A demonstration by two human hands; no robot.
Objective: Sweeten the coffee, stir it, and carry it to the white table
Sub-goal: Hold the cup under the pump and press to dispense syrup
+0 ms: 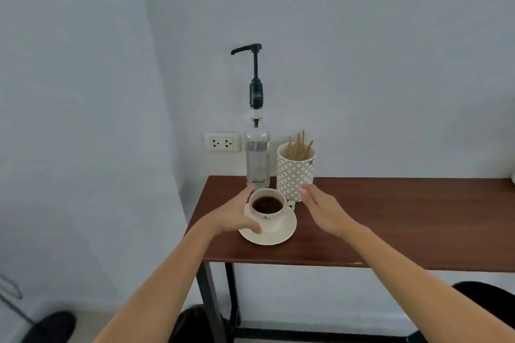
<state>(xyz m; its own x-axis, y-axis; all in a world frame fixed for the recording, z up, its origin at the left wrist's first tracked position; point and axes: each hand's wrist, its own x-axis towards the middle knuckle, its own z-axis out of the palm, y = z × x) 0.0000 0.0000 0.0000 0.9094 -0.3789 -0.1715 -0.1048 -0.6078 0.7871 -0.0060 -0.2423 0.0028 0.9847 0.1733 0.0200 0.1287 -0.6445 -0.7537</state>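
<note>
A cream cup of black coffee (268, 206) stands on a cream saucer (281, 234) near the left end of a brown wooden table (404, 225). My left hand (235, 217) wraps the cup's left side, thumb resting on the saucer's left rim. My right hand (323, 209) hovers open just right of the cup's handle, touching nothing. Behind the cup stands a clear syrup bottle (257, 156) with a tall black pump (255, 69), spout pointing left. To its right, a patterned white holder (295, 171) contains several wooden stir sticks (299, 145).
The table stands in a corner against pale walls, with a double wall socket (221, 142) behind the bottle. Black table legs (211, 301) run down below the left end. Dark shapes lie on the floor at lower left (53, 326) and lower right (485, 301).
</note>
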